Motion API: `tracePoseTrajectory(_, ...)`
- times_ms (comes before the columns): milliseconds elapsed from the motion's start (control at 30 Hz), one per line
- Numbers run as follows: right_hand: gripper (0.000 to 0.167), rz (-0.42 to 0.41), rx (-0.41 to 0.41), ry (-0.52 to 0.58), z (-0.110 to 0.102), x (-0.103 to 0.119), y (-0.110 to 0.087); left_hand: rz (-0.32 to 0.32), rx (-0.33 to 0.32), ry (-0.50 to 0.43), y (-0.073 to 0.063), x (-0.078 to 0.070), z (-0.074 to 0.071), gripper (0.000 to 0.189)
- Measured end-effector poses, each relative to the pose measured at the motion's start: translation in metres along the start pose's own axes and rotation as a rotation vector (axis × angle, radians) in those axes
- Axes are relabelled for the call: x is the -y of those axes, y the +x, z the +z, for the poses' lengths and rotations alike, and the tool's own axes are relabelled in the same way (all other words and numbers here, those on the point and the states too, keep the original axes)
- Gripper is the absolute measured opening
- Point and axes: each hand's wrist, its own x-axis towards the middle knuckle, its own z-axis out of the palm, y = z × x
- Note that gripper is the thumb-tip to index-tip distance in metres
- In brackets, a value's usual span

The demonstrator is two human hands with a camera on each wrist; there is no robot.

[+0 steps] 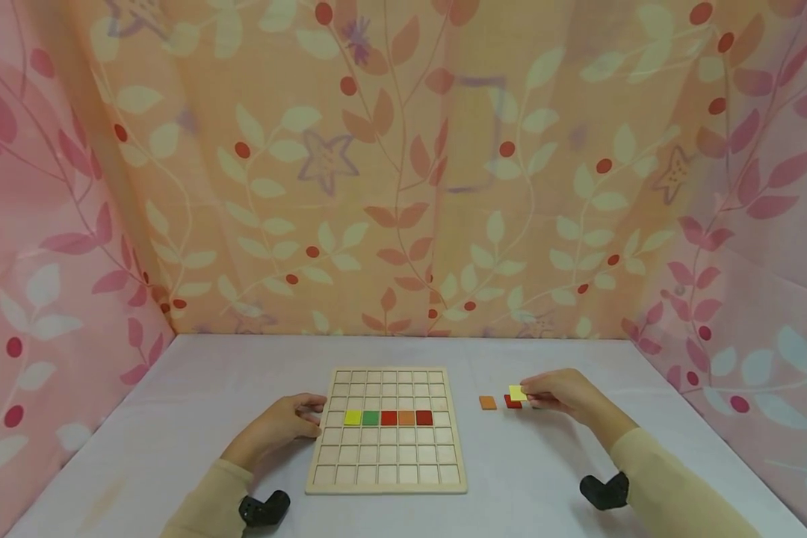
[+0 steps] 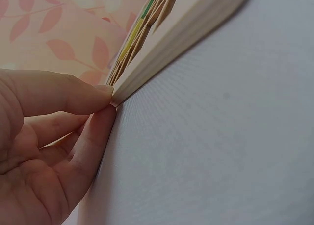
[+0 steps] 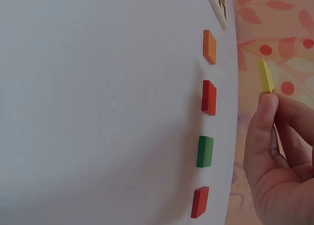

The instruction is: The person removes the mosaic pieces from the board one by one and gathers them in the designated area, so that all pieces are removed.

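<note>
A wooden grid board (image 1: 386, 489) lies on the white table, with a row of coloured square tiles across its middle: yellow (image 1: 353, 418), green (image 1: 371, 418), red (image 1: 388, 418), orange (image 1: 406, 418) and another red at the right. My left hand (image 1: 285, 418) holds the board's left edge between thumb and fingers (image 2: 98, 132). Raised above the table, a yellow tile (image 3: 266, 75) is pinched between the thumb and fingertips of my right hand (image 1: 565, 396). Below it in the right wrist view lie loose orange (image 3: 209, 47), red (image 3: 209, 97) and green (image 3: 205, 151) tiles, plus a second red one (image 3: 199, 202).
The loose tiles form a line on the table (image 1: 511, 463) to the right of the board. Patterned cloth (image 1: 403, 187) hangs behind the table and along both sides. Black devices (image 1: 605, 491) are worn at both wrists.
</note>
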Motion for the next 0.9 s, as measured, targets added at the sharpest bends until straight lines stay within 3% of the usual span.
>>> tracePoseTrajectory(900,0.049,0.089,-0.079,0.011,-0.080,-0.030,0.000,0.009,0.017,0.011,-0.001,-0.002,-0.002,0.060)
